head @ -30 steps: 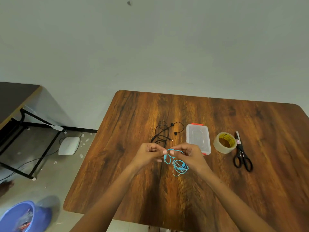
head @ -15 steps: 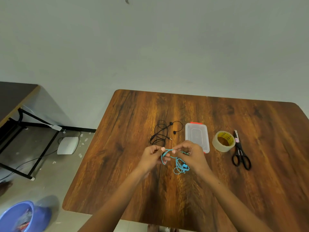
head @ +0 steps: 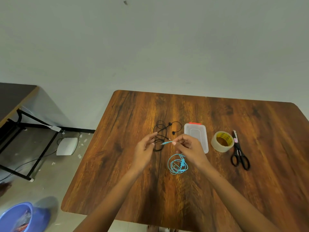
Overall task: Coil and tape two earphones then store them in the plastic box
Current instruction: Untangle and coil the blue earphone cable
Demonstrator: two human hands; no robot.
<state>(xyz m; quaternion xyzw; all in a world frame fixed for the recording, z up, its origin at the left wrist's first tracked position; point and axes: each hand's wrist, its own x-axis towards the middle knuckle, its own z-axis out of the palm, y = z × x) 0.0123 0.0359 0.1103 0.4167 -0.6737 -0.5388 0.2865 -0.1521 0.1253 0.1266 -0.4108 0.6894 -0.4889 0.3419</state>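
Observation:
My right hand (head: 189,148) pinches the plug end of the blue earphone (head: 177,164), whose coiled loops hang below it just over the wooden table (head: 250,190). Fingers relaxed and holding nothing, my left hand (head: 145,149) hovers to the left of the plug. The black earphone (head: 161,131) lies loose on the table behind my hands. A clear plastic box (head: 196,134) with a red clasp sits closed to its right, partly behind my right hand.
A roll of clear tape (head: 222,141) and black scissors (head: 239,153) lie right of the box. A dark desk with a black frame (head: 15,101) stands at the left, and a purple bin (head: 16,216) is on the floor.
My left hand has let go of the blue cable and opened, moving left. The coil now hangs from my right hand alone, with its plug end sticking out.

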